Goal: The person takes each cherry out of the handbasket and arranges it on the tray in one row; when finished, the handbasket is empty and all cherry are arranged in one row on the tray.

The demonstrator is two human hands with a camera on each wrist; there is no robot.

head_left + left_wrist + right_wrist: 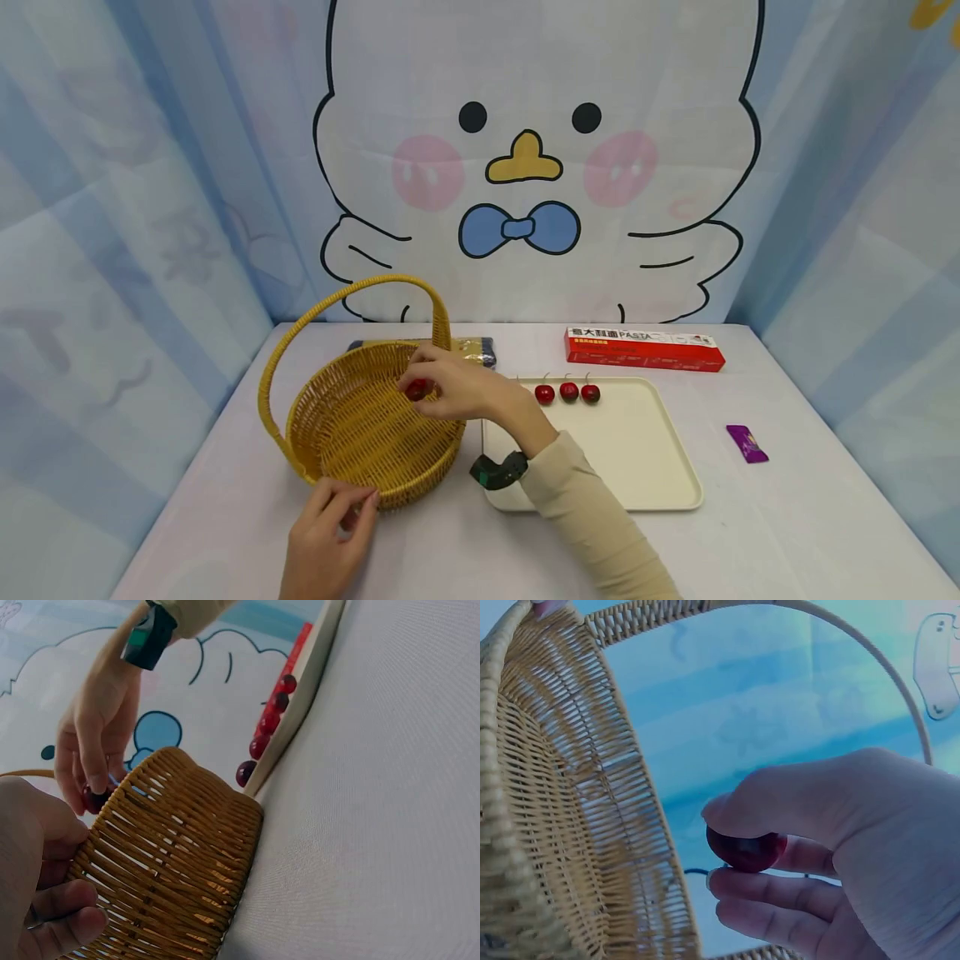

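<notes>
A yellow-brown wicker basket [375, 433] with a tall arched handle stands at the left of the table. My right hand [457, 383] pinches a dark red cherry [746, 850] between thumb and fingers, above the basket's right side. With thumb and fingers, my left hand [330, 533] grips the basket's near rim; the left wrist view shows the fingers [67, 922] against the woven wall. Several cherries [568, 392] with stems lie in a row along the far edge of the cream tray [622, 467], which my right forearm partly covers.
Behind the tray lies a red and white pasta box [645, 350]. A small purple wrapped packet [747, 443] is on the table at the right. Partly hidden behind the basket is a dark and gold package [480, 350]. Printed curtains enclose the table's back and sides.
</notes>
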